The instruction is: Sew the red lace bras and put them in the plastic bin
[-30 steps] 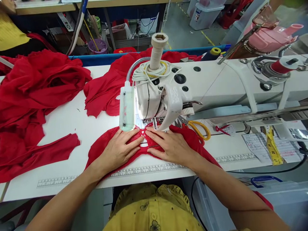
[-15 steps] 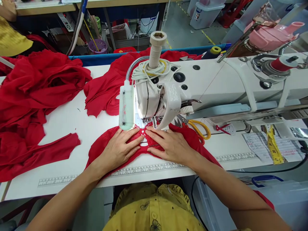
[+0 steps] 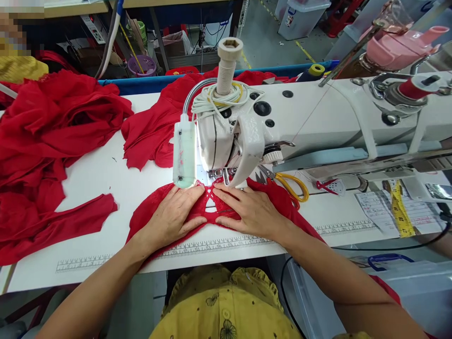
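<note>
A red lace garment piece lies flat on the white table under the needle of a white sewing machine. My left hand rests flat on the lace, fingers stretched toward the presser foot. My right hand lies flat on the lace just right of it, fingertips beside the foot. Neither hand grips anything. A small lamp on a flexible neck hangs over my left fingertips.
A heap of red fabric fills the table's left side, with more red pieces behind the machine. Yellow-handled scissors lie right of the needle. Paper sheets and a yellow tape measure sit far right. A ruler strip runs along the front edge.
Both hands stay pressed flat on the lace; the fabric has shifted slightly, showing a small triangular gap between my fingertips. The view has tilted a little.
</note>
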The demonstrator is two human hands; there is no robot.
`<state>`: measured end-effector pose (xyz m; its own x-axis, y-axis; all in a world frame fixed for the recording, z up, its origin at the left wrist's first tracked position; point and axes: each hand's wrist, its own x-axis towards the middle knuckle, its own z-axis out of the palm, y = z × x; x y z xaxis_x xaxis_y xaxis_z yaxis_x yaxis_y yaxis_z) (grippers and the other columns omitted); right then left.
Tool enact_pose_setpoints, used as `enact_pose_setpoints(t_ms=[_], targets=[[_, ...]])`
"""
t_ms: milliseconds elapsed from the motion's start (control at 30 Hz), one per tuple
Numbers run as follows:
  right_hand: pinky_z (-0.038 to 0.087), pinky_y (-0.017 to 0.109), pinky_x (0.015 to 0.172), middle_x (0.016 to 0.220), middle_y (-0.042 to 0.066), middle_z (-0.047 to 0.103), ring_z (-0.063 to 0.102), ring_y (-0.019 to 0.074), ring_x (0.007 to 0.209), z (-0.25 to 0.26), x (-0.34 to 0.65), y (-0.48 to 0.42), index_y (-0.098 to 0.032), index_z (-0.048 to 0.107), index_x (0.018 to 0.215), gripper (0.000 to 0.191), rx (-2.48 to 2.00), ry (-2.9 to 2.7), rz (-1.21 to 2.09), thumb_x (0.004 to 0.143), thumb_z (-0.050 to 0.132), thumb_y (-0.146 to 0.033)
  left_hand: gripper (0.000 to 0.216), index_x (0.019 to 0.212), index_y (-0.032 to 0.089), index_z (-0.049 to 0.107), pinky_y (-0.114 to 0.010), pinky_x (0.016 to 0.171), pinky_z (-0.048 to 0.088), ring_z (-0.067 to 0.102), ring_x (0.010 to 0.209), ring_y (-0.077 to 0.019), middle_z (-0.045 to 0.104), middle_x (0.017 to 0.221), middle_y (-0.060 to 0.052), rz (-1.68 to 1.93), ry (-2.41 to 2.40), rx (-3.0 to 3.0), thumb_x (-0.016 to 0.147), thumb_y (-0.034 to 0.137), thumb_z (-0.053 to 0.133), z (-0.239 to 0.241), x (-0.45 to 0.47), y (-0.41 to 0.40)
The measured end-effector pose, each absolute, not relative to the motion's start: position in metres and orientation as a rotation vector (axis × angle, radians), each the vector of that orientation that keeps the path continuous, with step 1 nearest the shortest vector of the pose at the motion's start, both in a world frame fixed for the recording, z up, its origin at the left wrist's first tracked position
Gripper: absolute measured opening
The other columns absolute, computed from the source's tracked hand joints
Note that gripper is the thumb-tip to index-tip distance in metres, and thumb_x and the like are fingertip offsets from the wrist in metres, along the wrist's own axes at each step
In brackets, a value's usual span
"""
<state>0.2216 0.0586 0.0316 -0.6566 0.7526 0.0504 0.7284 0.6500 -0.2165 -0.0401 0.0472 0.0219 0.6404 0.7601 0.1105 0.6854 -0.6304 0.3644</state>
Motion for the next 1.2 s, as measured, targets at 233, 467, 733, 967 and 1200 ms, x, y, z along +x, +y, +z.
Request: enact_pose_setpoints(t_ms=[233, 467, 733, 967, 1200], targets=[[0.055, 0.032, 0.064, 0.145, 0.011, 0.059, 0.058, 0.0300, 0.118, 0.0336, 0.2212, 0.0584, -0.019, 0.051, 0.148, 0.069, -1.221, -2.731, 0.267, 0.096, 0.051, -0.064, 0.068, 0.151, 0.015, 0.035, -0.058, 0.123, 0.028, 0.051, 0.137, -0.0300, 0.055, 0.147, -0.016, 0.376, 1.184, 2.551, 0.098, 0.051, 0.056, 0.0208, -0.0399, 0.0465], [0.053, 0.030, 0.061, 0.146, 0.010, 0.058, 0.057, 0.0302, 0.118, 0.0340, 0.2207, 0.0589, -0.020, 0.052, 0.147, 0.068, -1.222, -2.742, 0.272, 0.096, 0.050, -0.065, 0.068, 0.152, 0.014, 0.034, -0.057, 0.123, 0.028, 0.049, 0.139, -0.0299, 0.054, 0.148, -0.016, 0.374, 1.186, 2.587, 0.098, 0.052, 0.054, 0.0187, -0.0401, 0.0461], [0.056, 0.033, 0.066, 0.145, 0.012, 0.059, 0.057, 0.0313, 0.117, 0.0332, 0.2210, 0.0590, -0.020, 0.051, 0.148, 0.070, -1.221, -2.737, 0.296, 0.096, 0.050, -0.065, 0.072, 0.155, 0.017, 0.030, -0.057, 0.124, 0.027, 0.049, 0.140, -0.0301, 0.053, 0.150, -0.014, 0.344, 1.192, 2.590, 0.098, 0.056, 0.052, 0.0190, -0.0400, 0.0459], [0.054, 0.032, 0.063, 0.146, 0.011, 0.058, 0.057, 0.0310, 0.116, 0.0330, 0.2210, 0.0590, -0.020, 0.051, 0.148, 0.070, -1.221, -2.744, 0.276, 0.096, 0.049, -0.066, 0.072, 0.155, 0.016, 0.031, -0.056, 0.125, 0.025, 0.047, 0.142, -0.0297, 0.052, 0.152, -0.015, 0.337, 1.191, 2.581, 0.098, 0.055, 0.053, 0.0195, -0.0402, 0.0458], [0.052, 0.031, 0.058, 0.148, 0.008, 0.057, 0.058, 0.0299, 0.114, 0.0331, 0.2206, 0.0585, -0.021, 0.051, 0.148, 0.071, -1.235, -2.750, 0.260, 0.096, 0.047, -0.068, 0.072, 0.156, 0.018, 0.029, -0.057, 0.124, 0.026, 0.047, 0.141, -0.0297, 0.051, 0.152, -0.014, 0.353, 1.192, 2.578, 0.098, 0.055, 0.054, 0.0197, -0.0401, 0.0456]])
